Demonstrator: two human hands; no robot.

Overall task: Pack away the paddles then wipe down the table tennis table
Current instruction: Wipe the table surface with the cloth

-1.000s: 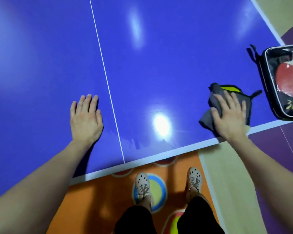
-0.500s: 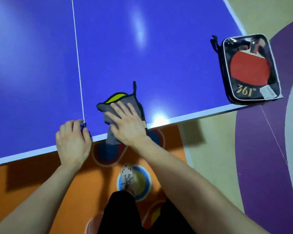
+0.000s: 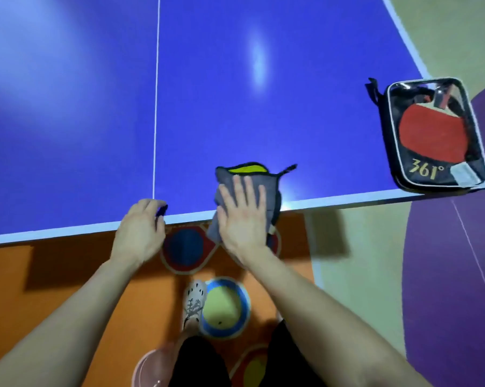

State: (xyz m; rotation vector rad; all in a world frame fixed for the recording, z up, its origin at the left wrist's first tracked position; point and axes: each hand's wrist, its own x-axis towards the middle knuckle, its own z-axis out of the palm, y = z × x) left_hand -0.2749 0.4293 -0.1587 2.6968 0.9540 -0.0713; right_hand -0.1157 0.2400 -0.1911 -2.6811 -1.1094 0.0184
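Note:
My right hand (image 3: pixel 242 219) presses flat, fingers straight, on a grey cloth (image 3: pixel 269 188) with a yellow-green trim. The cloth lies at the near edge of the blue table tennis table (image 3: pixel 263 113) and partly hangs over it. My left hand (image 3: pixel 139 230) rests on that same edge by the white centre line (image 3: pixel 155 107), fingers loosely bent onto the top. A black zip case (image 3: pixel 436 135) marked 361° lies on the table's near right corner. Through its clear front shows a red paddle (image 3: pixel 428 129).
The table's white border runs along the near edge and up the right side. Below the edge is an orange floor with coloured round marks and a purple area to the right. My shoes and legs stand close to the table; a pink object sits by my foot.
My right hand slid the cloth left along the near edge, away from the case, then a little back right. My left hand drew back from flat on the table to its edge.

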